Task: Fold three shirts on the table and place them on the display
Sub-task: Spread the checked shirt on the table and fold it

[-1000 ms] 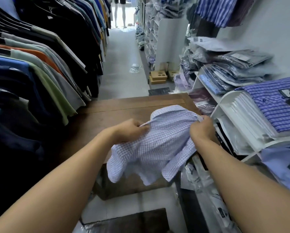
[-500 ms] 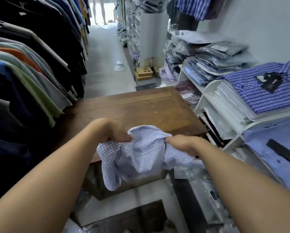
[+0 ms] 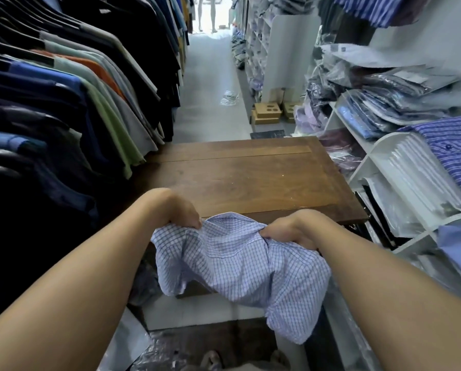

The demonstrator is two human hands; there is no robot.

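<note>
Left grip (image 3: pixel 183 211) is clutching the checked shirt (image 3: pixel 237 266) at its upper left edge, fingers curled into the cloth. Right grip (image 3: pixel 290 231) is clutching the same shirt at its upper right. The shirt is hanging bunched between both grips, at the near edge of the wooden bench (image 3: pixel 250 178), its lower part drooping below the bench top. A white shelf unit (image 3: pixel 379 148) is standing to the right, carrying a folded striped shirt (image 3: pixel 456 153). Hanging garments (image 3: pixel 90 84) are lining the left side

thin checked cloth shirt (image 3: pixel 240 266), matt worn wooden table (image 3: pixel 250 180), glossy clear plastic bags (image 3: pixel 400 100) on painted shelves (image 3: pixel 379 145).
</note>
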